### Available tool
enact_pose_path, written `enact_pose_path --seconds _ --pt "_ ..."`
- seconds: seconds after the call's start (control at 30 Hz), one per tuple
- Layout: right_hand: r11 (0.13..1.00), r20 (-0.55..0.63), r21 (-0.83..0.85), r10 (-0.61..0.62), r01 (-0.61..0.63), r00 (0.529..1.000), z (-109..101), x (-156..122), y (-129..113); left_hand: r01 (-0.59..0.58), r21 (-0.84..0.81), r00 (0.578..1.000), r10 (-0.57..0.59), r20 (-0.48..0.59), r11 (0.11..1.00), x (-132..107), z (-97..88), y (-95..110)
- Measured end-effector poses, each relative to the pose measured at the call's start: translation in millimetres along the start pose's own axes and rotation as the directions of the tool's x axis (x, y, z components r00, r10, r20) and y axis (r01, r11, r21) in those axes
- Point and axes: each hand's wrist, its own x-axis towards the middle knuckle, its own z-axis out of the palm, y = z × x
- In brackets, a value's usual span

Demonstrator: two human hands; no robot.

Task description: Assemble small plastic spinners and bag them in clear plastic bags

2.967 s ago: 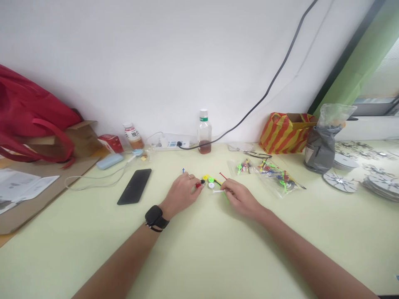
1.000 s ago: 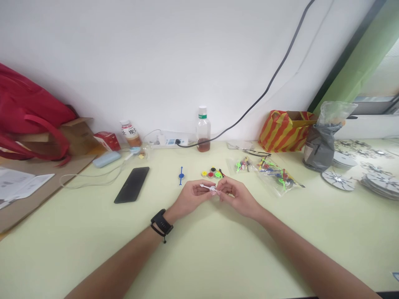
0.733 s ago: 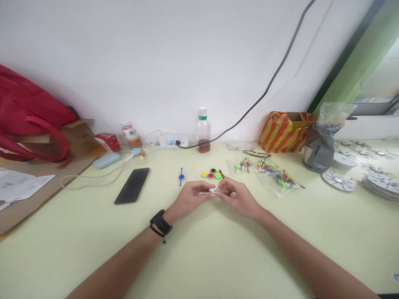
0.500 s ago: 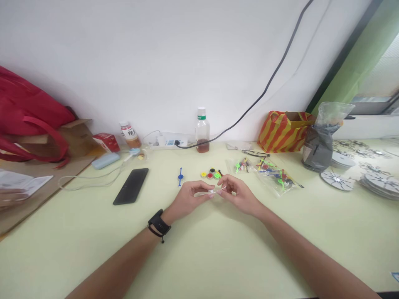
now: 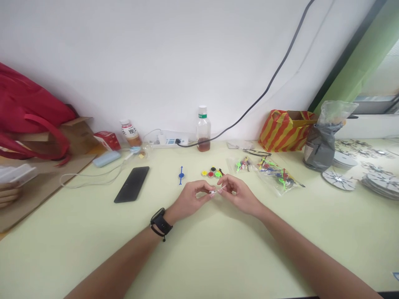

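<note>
My left hand (image 5: 189, 200) and my right hand (image 5: 239, 196) meet over the pale green table (image 5: 199, 257), both pinched on a small white disc with a thin white stick (image 5: 216, 191) through it. The left fingers close on the disc end, the right fingers on the stick's tip. Just beyond the hands lie several small coloured discs (image 5: 212, 173). A blue stick-and-disc piece (image 5: 181, 175) rests to the left of them.
A black phone (image 5: 131, 189) lies to the left. Clear bags of coloured pieces (image 5: 274, 173) sit at right. A bottle (image 5: 203, 129), power strip (image 5: 170, 139), striped bag (image 5: 285, 131) and grey bag (image 5: 321, 145) line the wall. Another person's hand (image 5: 9, 193) holding papers shows at far left.
My hands left the coloured discs, lifted the white stick and disc between them and keep working it. At far left another person's hand has picked up the papers.
</note>
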Motion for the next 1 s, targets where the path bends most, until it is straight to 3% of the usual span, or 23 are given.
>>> enact_pose_path --seconds 0.17,0.27,0.37,0.53,0.63,0.77,0.9,1.0 --pt "0.998 -0.037 0.063 0.005 -0.002 0.999 -0.9 1.8 0.9 0.06 -0.154 0.998 -0.057 0.022 0.986 2.3 -1.3 5.8" --pt "0.997 -0.109 0.075 -0.028 0.037 0.994 -3.9 2.9 0.4 0.091 -0.236 0.994 -0.101 -0.03 0.968 5.4 -4.3 4.6" --pt "0.993 -0.216 -0.048 -0.118 0.11 0.969 -7.1 2.2 -1.8 0.121 -0.321 0.984 -0.156 -0.085 0.939 8.3 -6.7 1.9" --pt "0.966 -0.257 -0.174 -0.231 0.191 0.938 -2.8 -3.7 -6.5 0.169 -0.405 0.973 -0.216 -0.075 0.899 9.1 -6.7 1.8" --pt "0.981 -0.225 -0.107 -0.183 0.163 0.957 3.2 -6.6 -6.9 0.173 -0.419 0.973 -0.222 -0.069 0.891 8.6 -5.9 3.7" --pt "0.996 -0.039 0.074 -0.039 0.042 0.998 3.4 -4.7 -3.8 0.159 -0.438 0.965 -0.233 -0.121 0.885 9.5 -7.5 4.7" --pt "0.978 -0.1 0.21 0.011 0.011 0.995 -3.0 0.0 -1.0 0.155 -0.546 0.942 -0.289 -0.168 0.824 11.8 -13.5 1.0" --pt "0.976 -0.108 0.215 0.044 -0.02 0.993 -5.0 1.6 -1.0 0.144 -0.635 0.924 -0.333 -0.189 0.759 13.4 -19.3 -2.9"
